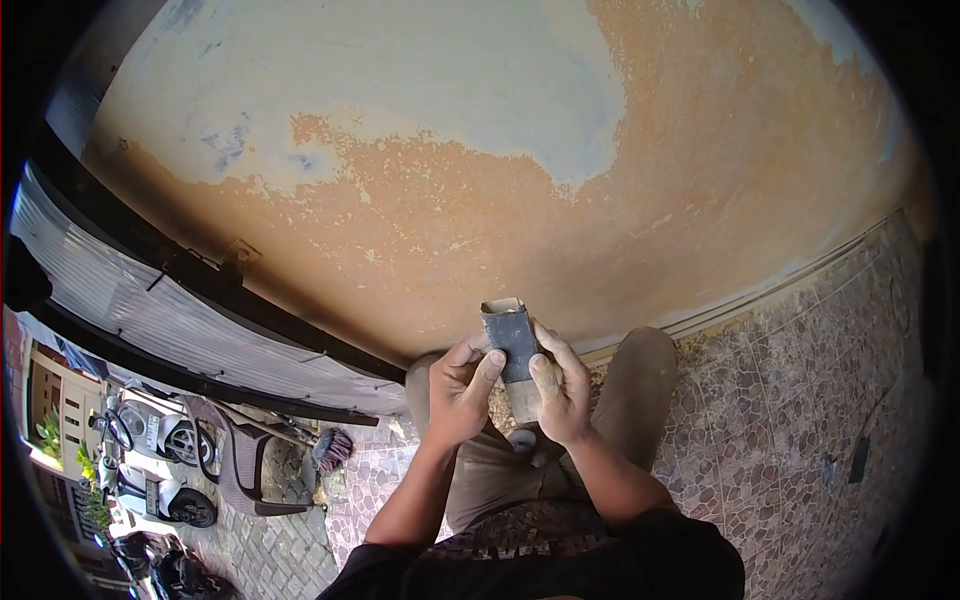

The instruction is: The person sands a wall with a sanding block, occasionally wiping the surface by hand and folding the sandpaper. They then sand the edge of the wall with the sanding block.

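In front of my lap, both hands hold a sanding block wrapped in dark grey sandpaper. The wrap's far end shows a pale edge, and a lighter bare part of the block sticks out toward me. My left hand grips the left side with its thumb on the upper face. On the right side, my right hand pinches it between thumb and fingers. Pale dust covers the fingers of both hands. Beyond the block stands a wall with worn orange paint and a large whitish patch; the block is apart from it.
Patterned floor tiles run along the wall's base at right, with a small dark object on them. A dark-framed corrugated panel edges the left. Beyond are a brown chair, a mop-like head and parked motorbikes.
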`<action>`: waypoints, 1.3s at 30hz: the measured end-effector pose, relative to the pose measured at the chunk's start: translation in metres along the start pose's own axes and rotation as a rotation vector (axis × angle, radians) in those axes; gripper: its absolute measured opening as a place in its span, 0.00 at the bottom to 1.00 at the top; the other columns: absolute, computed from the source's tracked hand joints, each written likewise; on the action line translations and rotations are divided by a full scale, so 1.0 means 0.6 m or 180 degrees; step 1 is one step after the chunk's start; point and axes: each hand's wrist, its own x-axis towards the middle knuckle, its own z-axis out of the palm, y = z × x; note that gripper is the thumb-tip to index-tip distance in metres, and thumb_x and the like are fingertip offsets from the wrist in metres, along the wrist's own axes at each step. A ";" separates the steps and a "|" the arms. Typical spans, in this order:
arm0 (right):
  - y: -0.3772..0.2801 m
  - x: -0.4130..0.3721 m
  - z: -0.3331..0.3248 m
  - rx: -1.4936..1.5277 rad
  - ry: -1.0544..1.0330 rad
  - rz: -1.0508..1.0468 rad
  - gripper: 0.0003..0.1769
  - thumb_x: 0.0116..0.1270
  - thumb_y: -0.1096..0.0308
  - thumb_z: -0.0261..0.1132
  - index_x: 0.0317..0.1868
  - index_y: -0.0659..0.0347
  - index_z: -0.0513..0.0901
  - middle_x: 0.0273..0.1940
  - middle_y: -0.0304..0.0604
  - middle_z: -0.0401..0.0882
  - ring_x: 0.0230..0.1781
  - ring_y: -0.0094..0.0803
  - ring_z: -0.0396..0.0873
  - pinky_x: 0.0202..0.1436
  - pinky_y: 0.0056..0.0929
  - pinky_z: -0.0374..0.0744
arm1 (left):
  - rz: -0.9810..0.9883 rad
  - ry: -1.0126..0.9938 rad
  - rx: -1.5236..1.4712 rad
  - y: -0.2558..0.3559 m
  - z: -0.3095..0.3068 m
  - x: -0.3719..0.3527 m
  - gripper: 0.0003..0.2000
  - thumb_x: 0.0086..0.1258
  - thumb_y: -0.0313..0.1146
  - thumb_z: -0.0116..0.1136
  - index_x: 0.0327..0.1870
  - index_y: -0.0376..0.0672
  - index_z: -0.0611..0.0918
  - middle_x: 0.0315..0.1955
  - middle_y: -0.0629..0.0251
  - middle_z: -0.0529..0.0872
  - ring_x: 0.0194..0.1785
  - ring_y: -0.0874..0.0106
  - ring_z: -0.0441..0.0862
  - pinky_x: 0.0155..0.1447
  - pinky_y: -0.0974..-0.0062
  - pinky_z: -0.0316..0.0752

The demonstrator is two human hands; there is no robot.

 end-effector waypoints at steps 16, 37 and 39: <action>0.013 0.012 0.016 -0.0676 0.0061 -0.0253 0.16 0.81 0.73 0.65 0.63 0.73 0.81 0.54 0.45 0.80 0.53 0.29 0.81 0.59 0.29 0.79 | -0.0071 0.0230 -0.0037 0.012 -0.015 -0.016 0.12 0.80 0.22 0.63 0.61 0.32 0.84 0.56 0.62 0.89 0.56 0.77 0.84 0.63 0.75 0.78; 0.019 0.007 0.018 -0.0151 0.0183 0.0332 0.15 0.72 0.72 0.75 0.54 0.66 0.82 0.47 0.41 0.85 0.50 0.26 0.79 0.59 0.31 0.77 | -0.0041 0.0336 -0.0128 0.006 -0.022 -0.015 0.15 0.80 0.24 0.65 0.64 0.33 0.84 0.54 0.63 0.91 0.56 0.77 0.85 0.63 0.75 0.78; 0.018 0.009 0.016 -0.0059 0.0128 0.0381 0.15 0.73 0.72 0.74 0.54 0.67 0.82 0.47 0.42 0.85 0.49 0.26 0.80 0.59 0.30 0.78 | -0.0044 0.0364 -0.0195 0.001 -0.026 -0.014 0.15 0.80 0.24 0.64 0.64 0.32 0.84 0.54 0.63 0.91 0.56 0.77 0.85 0.64 0.74 0.79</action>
